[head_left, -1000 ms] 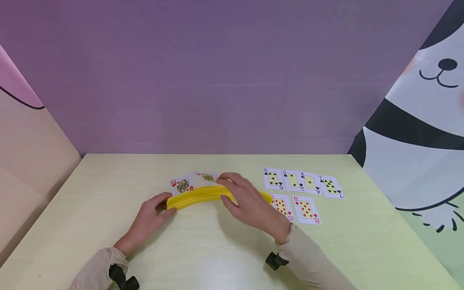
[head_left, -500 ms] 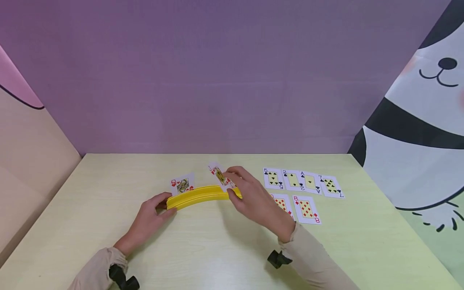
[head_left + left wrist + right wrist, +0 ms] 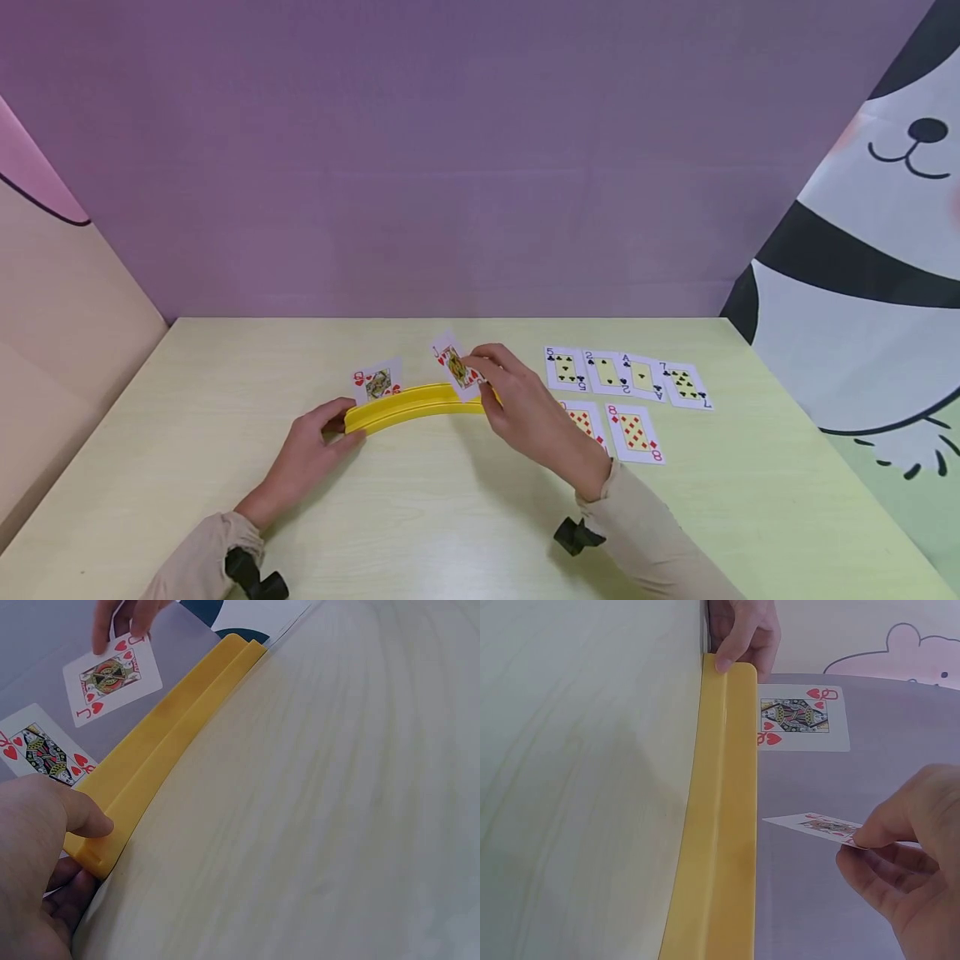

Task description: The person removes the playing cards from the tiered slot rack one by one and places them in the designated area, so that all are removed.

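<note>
A curved yellow card holder (image 3: 420,403) stands on the table, its left end gripped by my left hand (image 3: 311,446). In the left wrist view, that thumb lies over the front of the holder (image 3: 169,739) and the fingers go behind it. The queen of hearts (image 3: 377,382) sits upright in the holder near its left end. Between thumb and fingers, my right hand (image 3: 528,412) pinches the jack of hearts (image 3: 455,365) by one edge. This card is tilted, above and apart from the holder in the right wrist view, where the jack (image 3: 825,825) shows at a slant.
A row of black-suited cards, a five (image 3: 566,370), a two (image 3: 605,373), an ace (image 3: 641,379) and a seven (image 3: 686,386), lies at the back right. In front lie the ten of diamonds (image 3: 583,421), partly behind my right hand, and the eight of diamonds (image 3: 634,433).
The jack of hearts has come up out of the holder in my right hand and tilted, with the hand shifting slightly right. My left hand has stayed on the holder's left end.
</note>
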Tool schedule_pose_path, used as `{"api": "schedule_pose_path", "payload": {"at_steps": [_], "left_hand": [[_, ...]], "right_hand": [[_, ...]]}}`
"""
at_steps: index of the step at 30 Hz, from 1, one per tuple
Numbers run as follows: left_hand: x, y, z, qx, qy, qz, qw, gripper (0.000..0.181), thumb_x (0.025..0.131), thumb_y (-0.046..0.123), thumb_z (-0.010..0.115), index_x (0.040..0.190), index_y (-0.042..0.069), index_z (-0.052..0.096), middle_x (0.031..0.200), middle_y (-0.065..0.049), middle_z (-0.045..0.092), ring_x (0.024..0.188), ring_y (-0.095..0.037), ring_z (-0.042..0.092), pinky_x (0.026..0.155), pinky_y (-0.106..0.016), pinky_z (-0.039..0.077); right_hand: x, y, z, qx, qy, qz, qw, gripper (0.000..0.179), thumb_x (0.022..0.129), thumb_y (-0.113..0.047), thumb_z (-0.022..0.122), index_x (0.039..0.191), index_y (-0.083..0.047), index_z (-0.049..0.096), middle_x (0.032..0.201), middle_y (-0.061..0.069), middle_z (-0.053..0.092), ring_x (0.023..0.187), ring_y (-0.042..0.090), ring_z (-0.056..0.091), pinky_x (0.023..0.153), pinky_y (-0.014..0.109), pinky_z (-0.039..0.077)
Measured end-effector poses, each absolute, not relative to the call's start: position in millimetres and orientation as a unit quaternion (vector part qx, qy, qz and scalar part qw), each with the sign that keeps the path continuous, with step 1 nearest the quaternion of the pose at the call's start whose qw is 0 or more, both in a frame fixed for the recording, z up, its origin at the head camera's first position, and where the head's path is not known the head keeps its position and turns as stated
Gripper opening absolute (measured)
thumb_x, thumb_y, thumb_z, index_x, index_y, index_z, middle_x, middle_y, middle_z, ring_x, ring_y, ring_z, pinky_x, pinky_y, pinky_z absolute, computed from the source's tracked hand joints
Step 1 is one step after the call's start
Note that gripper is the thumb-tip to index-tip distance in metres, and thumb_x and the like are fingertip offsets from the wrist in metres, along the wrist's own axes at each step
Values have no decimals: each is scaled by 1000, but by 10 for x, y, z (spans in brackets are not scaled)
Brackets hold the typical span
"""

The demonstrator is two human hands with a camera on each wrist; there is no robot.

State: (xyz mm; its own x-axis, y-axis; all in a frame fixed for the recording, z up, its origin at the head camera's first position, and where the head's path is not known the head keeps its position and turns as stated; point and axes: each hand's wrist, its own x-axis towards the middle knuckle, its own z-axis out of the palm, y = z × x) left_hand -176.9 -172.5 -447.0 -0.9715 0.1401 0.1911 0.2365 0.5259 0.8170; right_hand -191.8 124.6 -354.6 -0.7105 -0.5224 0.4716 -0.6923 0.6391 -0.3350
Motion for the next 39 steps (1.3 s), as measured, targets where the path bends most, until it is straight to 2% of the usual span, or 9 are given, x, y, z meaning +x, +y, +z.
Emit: {"api": "schedule_pose_path", "payload": {"at_steps": [19, 24, 32, 39], "left_hand": [[-1768, -1740, -4467, -115, -870, -477, 56, 36, 90, 7, 72, 124, 2, 64, 117, -11, 66, 99, -21, 62, 88, -31, 55], [-1771, -1734, -4470, -113, -868, -480, 53, 35, 90, 7, 72, 124, 3, 64, 117, -10, 66, 99, -21, 62, 89, -33, 54], [-1807, -1671, -4506, -111, -869, -479, 48, 37, 89, 6, 73, 124, 4, 64, 117, -9, 66, 99, -22, 61, 90, -34, 54], [-1818, -1649, -4507, -112, -872, -474, 47, 38, 89, 8, 73, 126, 4, 63, 118, -8, 65, 99, -21, 61, 90, -34, 54]], "right_hand": [[-1939, 1256, -3570, 347, -891, 247, 161, 35, 91, 10, 60, 124, -1, 65, 125, 8, 57, 100, 20, 62, 78, 25, 57], [-1952, 1339, -3501, 340, -885, 262, 181, 36, 91, 11, 59, 124, -3, 65, 121, 9, 58, 96, 20, 60, 75, 26, 57], [-1920, 1568, -3384, 312, -877, 283, 230, 21, 91, 9, 61, 102, -5, 71, 104, 5, 57, 91, 16, 56, 76, 30, 56], [-1844, 1835, -3392, 294, -882, 267, 254, 27, 88, 14, 60, 98, -4, 77, 98, 7, 55, 82, 16, 51, 63, 28, 49]]}}
